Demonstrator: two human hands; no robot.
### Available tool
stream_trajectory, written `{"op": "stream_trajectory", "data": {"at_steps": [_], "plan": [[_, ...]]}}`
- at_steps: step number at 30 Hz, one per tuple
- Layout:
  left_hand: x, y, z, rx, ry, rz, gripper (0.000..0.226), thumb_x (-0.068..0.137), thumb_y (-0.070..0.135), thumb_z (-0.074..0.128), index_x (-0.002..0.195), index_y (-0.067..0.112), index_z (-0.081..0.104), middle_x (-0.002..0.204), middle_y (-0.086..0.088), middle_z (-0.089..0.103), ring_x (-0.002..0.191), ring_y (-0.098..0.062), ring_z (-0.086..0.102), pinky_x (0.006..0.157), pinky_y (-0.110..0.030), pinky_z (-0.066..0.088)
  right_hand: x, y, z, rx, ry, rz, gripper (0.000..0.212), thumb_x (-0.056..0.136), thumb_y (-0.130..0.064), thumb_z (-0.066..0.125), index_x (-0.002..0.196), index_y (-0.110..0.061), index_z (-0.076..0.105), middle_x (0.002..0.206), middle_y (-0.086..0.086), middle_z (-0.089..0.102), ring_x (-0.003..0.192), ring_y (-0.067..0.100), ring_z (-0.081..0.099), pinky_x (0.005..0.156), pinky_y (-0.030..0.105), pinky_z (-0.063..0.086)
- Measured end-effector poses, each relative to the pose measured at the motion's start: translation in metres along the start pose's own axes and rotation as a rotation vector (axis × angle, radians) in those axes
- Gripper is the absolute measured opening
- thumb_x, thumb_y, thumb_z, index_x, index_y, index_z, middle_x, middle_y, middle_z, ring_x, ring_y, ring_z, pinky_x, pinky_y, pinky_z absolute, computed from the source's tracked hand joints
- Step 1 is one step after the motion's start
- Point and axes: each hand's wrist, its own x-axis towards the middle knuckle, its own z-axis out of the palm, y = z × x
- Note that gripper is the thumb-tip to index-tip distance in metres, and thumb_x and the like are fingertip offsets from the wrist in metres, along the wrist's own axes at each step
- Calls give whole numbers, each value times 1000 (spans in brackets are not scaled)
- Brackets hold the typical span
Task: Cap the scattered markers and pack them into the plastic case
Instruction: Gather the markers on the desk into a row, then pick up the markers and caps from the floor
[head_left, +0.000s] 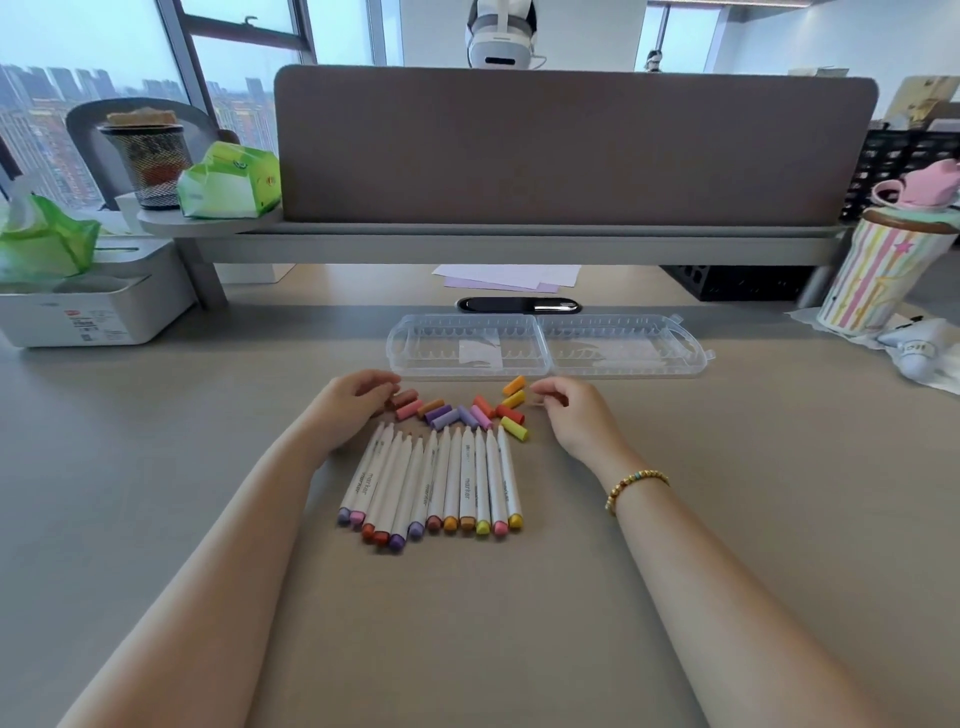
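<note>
Caps of coloured plastic (467, 410) sit loose between your left hand (353, 402) and right hand (571, 410), both grips released; mismatching colours to white uncapped markers (436, 478) risks rework.

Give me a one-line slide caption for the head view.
Both hands hover by loose caps; uncapped markers, open case.

Beige desk (727, 519), markers (436, 483) (uncapped), loose caps (462, 410), open clear case (550, 345)

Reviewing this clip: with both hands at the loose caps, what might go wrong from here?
1. The loose coloured caps lie jumbled; a cap may go on a white marker whose end colour differs.
2. Either the left hand or right hand may scatter caps.
3. The clear plastic case is light and may slide.
</note>
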Motion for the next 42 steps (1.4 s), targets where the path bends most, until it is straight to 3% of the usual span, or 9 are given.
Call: {"op": "stream_trajectory", "data": {"at_steps": [6, 11, 14, 20, 26, 29, 34, 38, 42], "plan": [[-17, 11, 12, -4, 77, -30, 30, 97, 12, 41, 121, 11, 58, 120, -10, 59, 94, -16, 52, 79, -27, 39, -27, -5, -5, 60, -4, 46, 34, 99, -6, 35, 124, -11, 58, 122, 5, 61, 115, 17, 54, 89, 20, 37], [-47, 26, 15, -43, 272, 67, 37, 94, 1, 37, 126, 5, 54, 127, -12, 57, 116, -24, 52, 90, -27, 37, -59, -7, -14, 119, -7, 59, 34, 99, -6, 33, 123, -11, 58, 121, 5, 61, 113, 16, 53, 86, 20, 37], [-70, 42, 25, -75, 318, 141, 35, 94, -1, 36, 122, 6, 56, 121, -11, 60, 111, -23, 55, 87, -25, 39, -78, -5, -22, 148, 14, 63, 34, 98, -5, 33, 121, -10, 58, 115, 3, 61, 104, 13, 53, 83, 20, 37], [-113, 78, 76, -132, 225, 244, 33, 93, 0, 35, 113, 8, 60, 108, -7, 64, 84, -15, 56, 76, -27, 45, -131, 12, -49, 258, 90, 83, 32, 94, -1, 36, 109, -9, 62, 95, 1, 59, 88, 15, 53, 79, 25, 43], [-163, 129, 152, -124, 73, 362, 29, 91, 2, 37, 104, 13, 61, 96, -5, 64, 79, -18, 56, 58, -23, 42, -194, 42, -118, 252, 220, 118, 29, 95, -4, 38, 109, -8, 62, 95, 0, 59, 88, 13, 53, 79, 23, 41], [-186, 169, 192, -88, -23, 408, 31, 91, 4, 35, 106, 16, 60, 87, 2, 61, 75, -17, 56, 52, -22, 40, -216, 60, -165, 255, 347, 123, 27, 95, -5, 39, 107, -9, 63, 94, 0, 60, 89, 14, 55, 82, 27, 44], [-241, 245, 277, -20, -218, 582, 29, 94, 6, 33, 109, 11, 58, 86, -3, 60, 68, -17, 55, 47, -18, 37, -259, 101, -245, 290, 581, 146, 26, 94, -4, 38, 97, -17, 61, 90, 1, 62, 85, 16, 57, 78, 31, 48], [-283, 294, 347, -22, -355, 668, 27, 95, 9, 33, 106, 8, 58, 81, -5, 61, 57, -10, 51, 37, -9, 34, -308, 141, -304, 263, 757, 203, 27, 95, -4, 36, 102, -11, 61, 90, 1, 61, 87, 15, 57, 76, 27, 46], [-320, 310, 413, -8, -498, 738, 25, 96, 9, 35, 106, 8, 59, 80, -5, 61, 54, -4, 50, 46, -13, 38, -361, 187, -344, 247, 938, 287, 31, 94, 0, 33, 104, -5, 61, 91, 4, 60, 86, 17, 58, 74, 24, 47]]}}
